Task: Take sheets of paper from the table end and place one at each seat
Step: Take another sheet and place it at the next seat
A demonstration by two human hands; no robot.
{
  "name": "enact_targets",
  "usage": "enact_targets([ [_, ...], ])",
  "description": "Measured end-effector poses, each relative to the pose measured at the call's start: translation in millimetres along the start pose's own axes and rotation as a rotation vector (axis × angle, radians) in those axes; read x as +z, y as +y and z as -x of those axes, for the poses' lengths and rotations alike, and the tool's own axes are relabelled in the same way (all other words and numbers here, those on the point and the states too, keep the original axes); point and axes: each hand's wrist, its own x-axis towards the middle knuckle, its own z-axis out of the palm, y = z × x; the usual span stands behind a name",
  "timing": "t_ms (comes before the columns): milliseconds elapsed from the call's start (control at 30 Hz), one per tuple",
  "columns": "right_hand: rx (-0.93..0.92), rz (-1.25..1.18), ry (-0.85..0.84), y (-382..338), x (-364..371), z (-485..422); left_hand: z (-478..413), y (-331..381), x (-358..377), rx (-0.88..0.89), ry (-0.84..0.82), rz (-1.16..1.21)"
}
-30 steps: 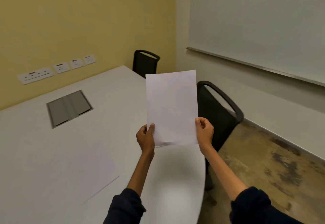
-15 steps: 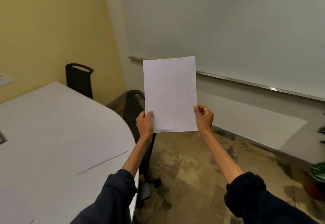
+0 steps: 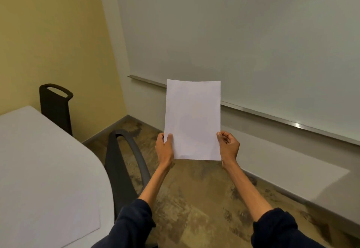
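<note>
I hold a blank white sheet of paper upright in front of me, over the floor to the right of the table. My left hand pinches its lower left edge and my right hand pinches its lower right edge. The white table fills the lower left, and another white sheet lies flat on it near the rounded front edge. A black chair stands tucked at the table's right edge, just left of my left arm. A second black chair stands at the far side by the yellow wall.
A large whiteboard with a metal rail covers the wall ahead and to the right. The yellow wall runs along the left. Brown mottled floor stretches between the table, the chairs and the wall.
The view has swung right, away from the table top toward the whiteboard wall and floor. Both hands still hold the sheet upright, now lower in view. The table takes up less of the frame.
</note>
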Motion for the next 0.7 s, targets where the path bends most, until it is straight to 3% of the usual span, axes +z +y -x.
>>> enact_targets([
  [367,0.017,-0.028,-0.067,8.3,128.6,-145.6,-154.3,4.3,48.5,0.029,0.123,-0.042],
  [700,0.098,-0.079,-0.278,42.7,287.2,-259.1,-318.0,-16.8,48.4,0.03,0.297,-0.153],
])
